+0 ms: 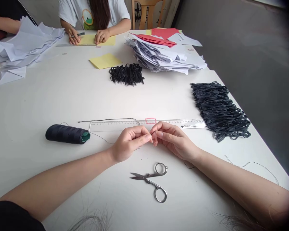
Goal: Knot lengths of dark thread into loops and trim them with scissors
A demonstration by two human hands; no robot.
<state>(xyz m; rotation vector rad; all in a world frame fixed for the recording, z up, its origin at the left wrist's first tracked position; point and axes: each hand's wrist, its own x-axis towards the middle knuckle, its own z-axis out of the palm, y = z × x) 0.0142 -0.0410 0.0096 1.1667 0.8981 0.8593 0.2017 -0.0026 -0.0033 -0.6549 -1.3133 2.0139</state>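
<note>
Black cord (101, 138) | left hand (128, 144), right hand (173, 140): both pinching it | ruler (188, 124) edge just above | scissors (147, 177) below

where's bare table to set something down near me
The widest bare white table lies between the ruler and the small bundle of black loops, running left above the thread spool. Another patch sits between that bundle and the larger black loops. Crowded: the paper stack at the far end, and around the left hand and right hand, by the scissors.
</note>
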